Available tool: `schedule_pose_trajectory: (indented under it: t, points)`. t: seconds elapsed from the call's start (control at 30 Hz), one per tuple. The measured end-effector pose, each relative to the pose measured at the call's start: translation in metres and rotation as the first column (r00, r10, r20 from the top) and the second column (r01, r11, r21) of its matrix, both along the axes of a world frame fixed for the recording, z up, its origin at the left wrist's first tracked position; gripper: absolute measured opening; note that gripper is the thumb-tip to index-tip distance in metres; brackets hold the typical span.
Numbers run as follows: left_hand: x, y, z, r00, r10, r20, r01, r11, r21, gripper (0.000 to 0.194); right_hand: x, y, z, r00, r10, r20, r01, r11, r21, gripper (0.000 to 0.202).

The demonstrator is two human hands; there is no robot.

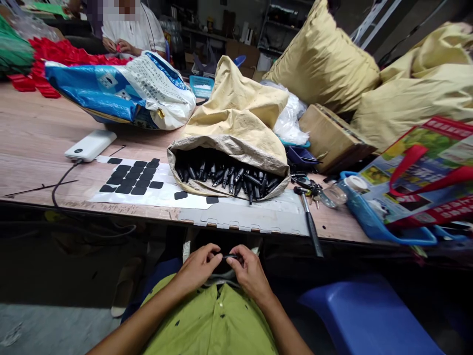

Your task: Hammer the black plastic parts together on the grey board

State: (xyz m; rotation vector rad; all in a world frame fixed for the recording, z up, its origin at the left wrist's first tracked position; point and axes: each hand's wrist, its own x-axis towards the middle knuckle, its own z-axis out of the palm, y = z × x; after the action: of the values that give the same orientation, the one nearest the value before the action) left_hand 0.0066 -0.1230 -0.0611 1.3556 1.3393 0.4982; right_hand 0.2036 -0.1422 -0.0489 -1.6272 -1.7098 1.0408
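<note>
Over my lap, below the table edge, a slim black pen-shaped piece (231, 256) lies level between my two hands. My left hand (202, 261) is closed in a pinch at its left end. Thumb and fingers of my right hand (247, 267) grip its right end. My fingers cover both ends, so its exact kind is unclear. In front of me a beige cloth sack (236, 125) lies with its mouth towards me. Many similar black pen-shaped pieces (231, 180) fill the opening, and one pokes out over the rim.
Left of the sack, flat black pads (133, 175) lie on a white sheet (162, 195), near a white power bank (90, 145). A hammer (309, 222) overhangs the table edge at right, beside a blue basket (373, 222). Another person (135, 29) handles something red across the table.
</note>
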Motion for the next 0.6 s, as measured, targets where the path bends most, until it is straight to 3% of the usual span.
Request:
schedule_pose_trajectory:
  t: [0.07,0.13,0.3,0.47,0.53,0.6]
  points:
    - [-0.002,-0.005,-0.003,0.993,0.032,-0.117,-0.016,0.991,0.131,0.044,0.002,0.0,-0.012,0.995,-0.079,0.056,0.079,0.997,-0.001,0.012]
    - [-0.004,-0.007,0.003,0.992,0.025,-0.127,0.0,0.981,0.192,0.039,0.003,0.0,-0.018,0.992,-0.111,0.059,0.11,0.994,0.013,0.015]
    - [0.003,0.011,0.039,0.998,-0.004,-0.058,0.02,0.957,0.29,0.028,0.001,0.001,-0.014,0.998,-0.061,0.016,0.061,0.997,0.047,0.04]
    - [0.013,0.08,0.077,0.977,0.189,-0.1,-0.108,0.841,0.53,0.028,0.004,0.0,0.004,0.999,-0.037,0.021,0.034,0.988,0.148,0.025]
    - [0.013,0.119,0.087,0.932,0.326,-0.158,-0.165,0.771,0.615,0.03,0.01,-0.002,0.012,0.998,-0.058,0.013,0.054,0.979,0.194,0.023]
    - [0.014,0.157,0.093,0.861,0.444,-0.247,-0.197,0.74,0.643,0.032,0.018,-0.003,0.02,0.996,-0.09,0.001,0.087,0.968,0.233,0.024]
